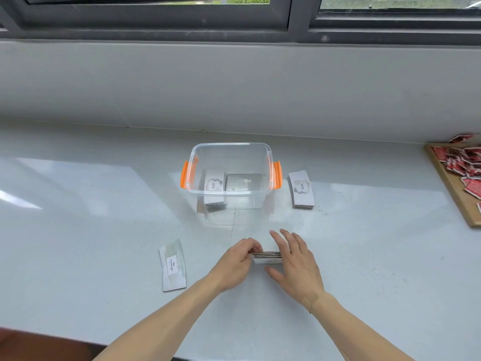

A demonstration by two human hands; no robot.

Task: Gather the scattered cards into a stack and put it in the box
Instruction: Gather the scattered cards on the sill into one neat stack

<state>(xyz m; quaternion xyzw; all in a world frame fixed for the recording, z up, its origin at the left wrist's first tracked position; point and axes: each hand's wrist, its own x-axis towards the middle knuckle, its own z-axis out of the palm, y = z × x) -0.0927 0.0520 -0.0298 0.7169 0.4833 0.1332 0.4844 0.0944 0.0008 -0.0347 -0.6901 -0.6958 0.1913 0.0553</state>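
Note:
A clear plastic box (231, 148) with orange side handles stands open on the white counter, and a stack of cards (214, 183) printed "love" lies inside at its left. In front of the box, both hands press a small card stack (268, 257) standing on edge between them. My left hand (235, 264) grips its left end with curled fingers. My right hand (295, 261) holds the right end, fingers extended. Another "love" stack (301, 189) lies to the right of the box. A grey card stack (173, 265) with a white label lies left of my hands.
A wooden tray (454, 183) with several red packets sits at the counter's right edge. A grey wall and window frame rise behind the counter. The counter's near edge runs just below my forearms, with a brown surface (39, 345) at bottom left.

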